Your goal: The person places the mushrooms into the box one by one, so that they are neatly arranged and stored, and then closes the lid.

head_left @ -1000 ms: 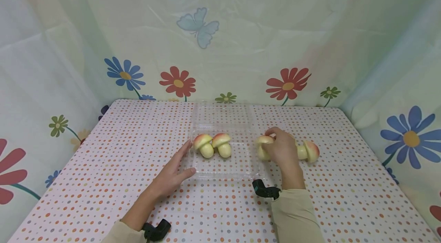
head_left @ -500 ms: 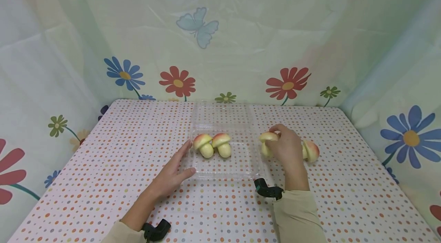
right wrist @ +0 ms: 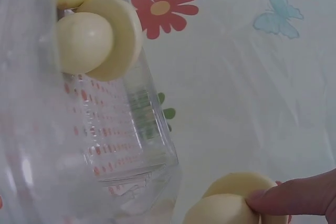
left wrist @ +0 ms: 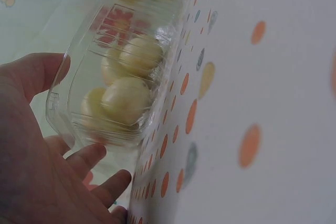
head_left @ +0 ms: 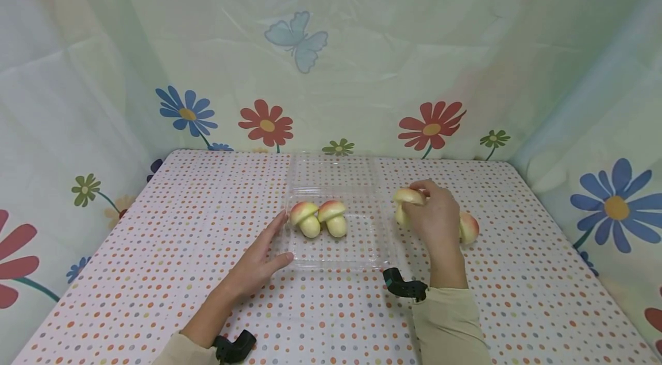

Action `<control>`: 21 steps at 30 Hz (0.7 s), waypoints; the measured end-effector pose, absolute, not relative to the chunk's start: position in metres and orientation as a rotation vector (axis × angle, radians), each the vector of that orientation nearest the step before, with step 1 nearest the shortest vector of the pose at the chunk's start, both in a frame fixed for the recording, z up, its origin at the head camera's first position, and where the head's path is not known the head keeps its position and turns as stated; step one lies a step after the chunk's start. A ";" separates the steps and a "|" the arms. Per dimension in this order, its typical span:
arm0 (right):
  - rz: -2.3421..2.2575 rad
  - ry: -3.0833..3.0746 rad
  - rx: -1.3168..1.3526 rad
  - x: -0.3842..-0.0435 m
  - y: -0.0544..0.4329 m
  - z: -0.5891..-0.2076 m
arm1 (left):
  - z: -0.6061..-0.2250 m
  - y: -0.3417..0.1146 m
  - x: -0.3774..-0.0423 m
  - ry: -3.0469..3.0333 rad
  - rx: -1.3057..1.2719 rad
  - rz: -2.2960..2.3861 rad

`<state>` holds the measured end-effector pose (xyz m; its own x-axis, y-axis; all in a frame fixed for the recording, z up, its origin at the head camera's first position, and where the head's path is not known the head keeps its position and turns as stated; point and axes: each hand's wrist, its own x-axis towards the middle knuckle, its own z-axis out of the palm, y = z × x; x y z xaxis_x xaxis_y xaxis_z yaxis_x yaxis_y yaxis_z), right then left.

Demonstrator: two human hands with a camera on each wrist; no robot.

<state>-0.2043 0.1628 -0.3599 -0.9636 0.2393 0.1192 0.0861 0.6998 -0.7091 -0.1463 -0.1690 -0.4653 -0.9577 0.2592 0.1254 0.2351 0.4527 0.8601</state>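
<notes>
A clear plastic clamshell box (head_left: 341,264) lies on the table with its lid (head_left: 333,172) folded back. Two toy mushrooms stand side by side in its left part, a left mushroom (head_left: 310,227) and a right mushroom (head_left: 337,226), with pale stems and red-yellow caps. My left hand (head_left: 256,264) rests at the box's left side, fingers spread along the rim. To the right of the box, my right hand (head_left: 433,215) pinches another mushroom (head_left: 407,197) by thumb and fingers, cap up. Behind that hand, partly hidden, a further mushroom (head_left: 469,228) lies on its side.
The table (head_left: 155,273) has a dotted cloth. A flowered curtain (head_left: 362,77) hangs behind it and on both sides. A black camera mount (head_left: 235,346) sits on the left wrist and another camera mount (head_left: 405,285) on the right.
My right hand has moved a little right and away from me with the mushroom, covering more of the one lying on its side. The left hand and the box have stayed still.
</notes>
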 end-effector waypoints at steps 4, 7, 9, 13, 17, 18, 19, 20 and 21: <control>1.116 -2.648 -0.259 -0.205 0.161 -0.359 | -0.465 -0.169 -0.146 2.655 0.456 1.566; 1.110 -2.617 -0.240 -0.206 0.159 -0.357 | -0.465 -0.169 -0.147 2.652 0.458 1.568; 1.109 -2.605 -0.220 -0.205 0.158 -0.356 | -0.465 -0.169 -0.147 2.652 0.460 1.570; 1.118 -2.583 -0.134 -0.204 0.155 -0.354 | -0.465 -0.169 -0.147 2.654 0.459 1.572; 1.100 -2.583 -0.059 -0.203 0.151 -0.354 | -0.466 -0.169 -0.147 2.661 0.457 1.567; 1.097 -2.586 -0.054 -0.203 0.150 -0.354 | -0.466 -0.169 -0.147 2.662 0.455 1.565; 1.094 -2.591 -0.049 -0.202 0.149 -0.355 | -0.465 -0.169 -0.147 2.660 0.452 1.565; 1.092 -2.597 -0.048 -0.202 0.148 -0.355 | -0.465 -0.169 -0.147 2.659 0.452 1.564; 1.091 -2.599 -0.043 -0.202 0.148 -0.355 | -0.465 -0.169 -0.146 2.657 0.451 1.566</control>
<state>-0.2021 0.1475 -0.3547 -0.9479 0.1502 0.2810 -0.0954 0.7078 -0.6999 -0.1464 -0.1689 -0.4652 -0.9579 0.2588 0.1241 0.2340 0.4535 0.8600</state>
